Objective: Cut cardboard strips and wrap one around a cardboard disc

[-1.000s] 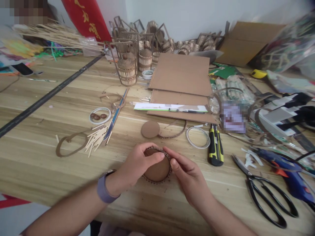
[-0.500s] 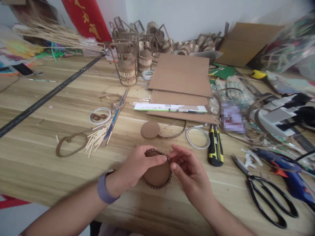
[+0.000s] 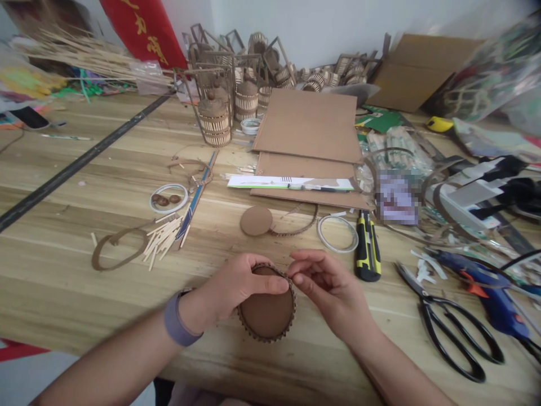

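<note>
Between my hands, low over the wooden table, is a round cardboard disc point(image 3: 267, 313) with a strip of corrugated cardboard standing round its edge. My left hand point(image 3: 239, 285) grips the far left of its rim, thumb laid over the inside. At the upper right of the rim, my right hand point(image 3: 327, 290) pinches the corrugated edge between thumb and fingertips. Just beyond lies a smaller cardboard disc point(image 3: 256, 220), with a loose corrugated strip point(image 3: 298, 230) curving beside it. A roll of white double-sided tape point(image 3: 337, 233) rests to the right of these.
On the right lie a yellow-black utility knife point(image 3: 368, 248), black-handled scissors point(image 3: 452, 327) and a blue glue gun point(image 3: 492, 293). Short wooden sticks point(image 3: 163, 239) and a brown paper loop point(image 3: 99, 254) are on the left. Cardboard sheets point(image 3: 306, 124) and small slatted buckets point(image 3: 215, 124) stand farther back.
My right thumb and fingers have closed onto the rim at the upper right. The cardboard disc has tilted and shows more of its near edge. The view has shifted slightly.
</note>
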